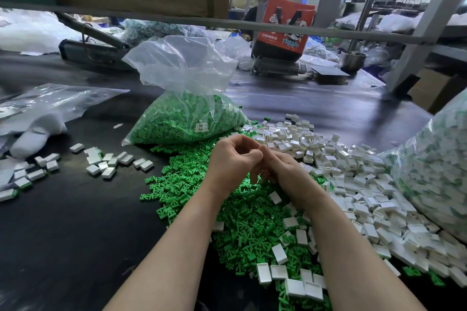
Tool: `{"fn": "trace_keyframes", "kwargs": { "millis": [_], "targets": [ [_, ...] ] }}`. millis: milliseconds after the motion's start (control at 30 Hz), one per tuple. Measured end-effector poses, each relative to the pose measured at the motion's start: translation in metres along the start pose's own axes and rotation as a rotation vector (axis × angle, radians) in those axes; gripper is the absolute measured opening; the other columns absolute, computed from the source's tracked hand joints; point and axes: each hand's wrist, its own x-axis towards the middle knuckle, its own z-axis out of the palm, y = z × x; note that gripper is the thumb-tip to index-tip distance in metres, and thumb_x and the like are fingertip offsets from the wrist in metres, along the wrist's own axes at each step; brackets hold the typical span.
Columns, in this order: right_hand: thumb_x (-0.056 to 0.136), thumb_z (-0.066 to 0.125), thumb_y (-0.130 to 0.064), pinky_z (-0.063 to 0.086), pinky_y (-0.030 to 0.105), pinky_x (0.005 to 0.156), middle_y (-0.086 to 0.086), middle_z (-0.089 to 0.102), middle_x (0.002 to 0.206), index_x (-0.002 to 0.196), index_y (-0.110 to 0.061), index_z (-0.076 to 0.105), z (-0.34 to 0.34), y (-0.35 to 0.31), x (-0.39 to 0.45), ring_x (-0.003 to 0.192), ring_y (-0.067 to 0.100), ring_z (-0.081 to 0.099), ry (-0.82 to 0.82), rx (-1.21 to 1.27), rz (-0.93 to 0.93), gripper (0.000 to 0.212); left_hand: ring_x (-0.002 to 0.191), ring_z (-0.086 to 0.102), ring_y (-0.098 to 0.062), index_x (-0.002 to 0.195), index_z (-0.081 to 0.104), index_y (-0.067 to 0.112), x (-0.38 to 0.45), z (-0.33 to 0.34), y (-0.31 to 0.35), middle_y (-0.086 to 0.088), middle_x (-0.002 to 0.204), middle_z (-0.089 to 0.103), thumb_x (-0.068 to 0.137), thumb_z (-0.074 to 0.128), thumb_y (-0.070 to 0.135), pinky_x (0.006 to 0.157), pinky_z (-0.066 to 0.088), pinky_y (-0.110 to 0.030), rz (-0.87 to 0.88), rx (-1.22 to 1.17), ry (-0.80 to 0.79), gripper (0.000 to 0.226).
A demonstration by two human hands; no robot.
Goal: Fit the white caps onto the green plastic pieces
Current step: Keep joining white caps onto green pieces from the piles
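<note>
Presently both hands, left hand [233,159] and right hand [280,171], are meeting mid-frame over the loose green plastic pieces [242,222], fingers curling together. Probably pressing a cap on; the pinched part is hidden.

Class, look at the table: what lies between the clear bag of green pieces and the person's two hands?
In the head view, loose green pieces lie spilled on the dark table between the bag and the left hand and right hand.
</note>
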Motion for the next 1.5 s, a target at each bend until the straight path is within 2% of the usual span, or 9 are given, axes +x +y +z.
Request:
{"fn": "trace_keyframes", "kwargs": {
  "millis": [200, 367, 533, 600, 667, 900, 1100, 1267, 1500],
  "targets": [
    [0.093, 0.039, -0.056, 0.041, 0.019, 0.058, 0.01, 0.067, 0.069, 0.086, -0.013, 0.069, 0.001, 0.004, 0.003, 0.06, 0.011, 0.054, -0.003, 0.044, 0.03, 0.053, 0.044, 0.059, -0.022, 0.08, 0.063, 0.002, -0.001, 0.002, -0.001, -0.005, 0.056, 0.064, 0.082, 0.064, -0.004, 0.045, 0.052, -0.028, -0.039, -0.053, 0.006, 0.007],
    [0.094, 0.042, -0.053, 0.041, 0.018, 0.057, 0.005, 0.065, 0.067, 0.085, -0.019, 0.072, 0.001, 0.005, 0.003, 0.059, 0.01, 0.056, 0.009, 0.074, -0.005, 0.047, 0.038, 0.056, -0.022, 0.08, 0.061, -0.003, -0.002, 0.005, 0.002, -0.007, 0.051, 0.062, 0.083, 0.061, -0.009, 0.038, 0.047, -0.027, -0.051, -0.109, 0.008, 0.007],
    [0.093, 0.048, -0.051, 0.037, 0.026, 0.061, 0.008, 0.062, 0.066, 0.092, 0.005, 0.064, -0.003, 0.009, 0.003, 0.066, 0.026, 0.047, 0.039, 0.055, -0.024, 0.058, 0.044, 0.059, -0.025, 0.077, 0.061, 0.001, -0.002, 0.006, 0.001, -0.01, 0.053, 0.063, 0.081, 0.061, -0.009, 0.047, 0.054, -0.031, -0.049, -0.131, 0.012, 0.01],
    [0.092, 0.051, -0.051, 0.038, 0.025, 0.06, 0.007, 0.061, 0.066, 0.097, 0.009, 0.063, -0.004, 0.01, 0.004, 0.067, 0.026, 0.047, 0.047, 0.063, -0.026, 0.062, 0.049, 0.061, -0.028, 0.077, 0.063, 0.002, -0.002, 0.007, 0.001, -0.013, 0.056, 0.064, 0.079, 0.062, -0.005, 0.055, 0.056, -0.038, -0.046, -0.137, 0.005, 0.008],
    [0.091, 0.052, -0.05, 0.04, 0.022, 0.059, 0.005, 0.061, 0.066, 0.1, 0.011, 0.062, -0.005, 0.011, 0.004, 0.063, 0.021, 0.052, 0.05, 0.066, -0.026, 0.062, 0.052, 0.063, -0.023, 0.075, 0.064, 0.006, -0.002, 0.008, 0.0, -0.008, 0.057, 0.066, 0.079, 0.062, -0.006, 0.056, 0.057, -0.031, -0.043, -0.13, 0.008, 0.012],
    [0.092, 0.055, -0.046, 0.041, 0.026, 0.06, 0.005, 0.058, 0.065, 0.086, 0.008, 0.062, -0.006, 0.012, 0.002, 0.06, 0.019, 0.052, 0.066, 0.071, -0.023, 0.055, 0.058, 0.065, -0.009, 0.076, 0.067, 0.007, -0.003, 0.007, -0.003, 0.002, 0.06, 0.068, 0.081, 0.061, -0.009, 0.061, 0.052, -0.017, -0.049, -0.14, -0.006, 0.018],
    [0.092, 0.056, -0.043, 0.041, 0.024, 0.056, 0.003, 0.057, 0.063, 0.077, -0.006, 0.064, -0.005, 0.011, 0.001, 0.057, 0.016, 0.051, 0.063, 0.094, -0.012, 0.041, 0.06, 0.064, -0.004, 0.075, 0.067, 0.009, -0.003, 0.006, -0.005, 0.005, 0.061, 0.068, 0.082, 0.062, -0.008, 0.062, 0.05, -0.015, -0.054, -0.138, -0.004, 0.019],
    [0.092, 0.055, -0.043, 0.042, 0.021, 0.055, 0.003, 0.056, 0.061, 0.073, -0.007, 0.063, -0.005, 0.01, 0.0, 0.055, 0.016, 0.051, 0.07, 0.082, -0.023, 0.041, 0.063, 0.064, -0.006, 0.074, 0.067, 0.011, -0.003, 0.006, -0.006, 0.004, 0.065, 0.069, 0.082, 0.062, -0.008, 0.065, 0.051, -0.018, -0.058, -0.137, -0.002, 0.02],
    [0.094, 0.046, -0.049, 0.042, 0.018, 0.053, 0.0, 0.058, 0.061, 0.093, 0.007, 0.065, -0.002, 0.011, 0.003, 0.053, 0.012, 0.05, 0.051, 0.115, -0.033, 0.06, 0.063, 0.064, -0.007, 0.076, 0.068, 0.012, -0.001, 0.005, -0.006, 0.005, 0.065, 0.069, 0.08, 0.064, 0.002, 0.064, 0.052, -0.018, -0.074, -0.156, -0.002, 0.012]
  ]
}}
